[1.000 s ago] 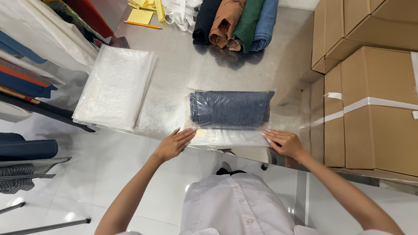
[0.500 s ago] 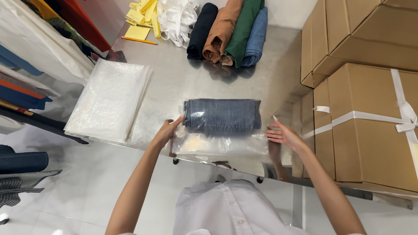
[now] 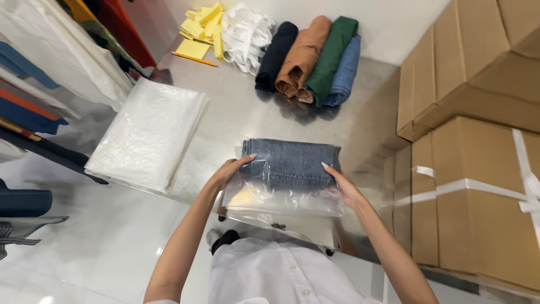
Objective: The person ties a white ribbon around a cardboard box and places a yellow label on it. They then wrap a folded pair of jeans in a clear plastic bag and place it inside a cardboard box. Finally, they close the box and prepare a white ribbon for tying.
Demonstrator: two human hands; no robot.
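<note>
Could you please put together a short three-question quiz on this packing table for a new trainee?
1. True or false: the folded blue denim garment lies inside a clear plastic bag.
2. How many rolled garments lie at the far edge of the grey metal table?
3. Which hand holds the bag's left side: A) left hand or B) right hand?

Key: 1 true; 2 four; 3 A.

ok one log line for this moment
left hand | holds left edge of clear plastic bag with folded blue denim garment inside | right hand | holds right edge | steel table
</note>
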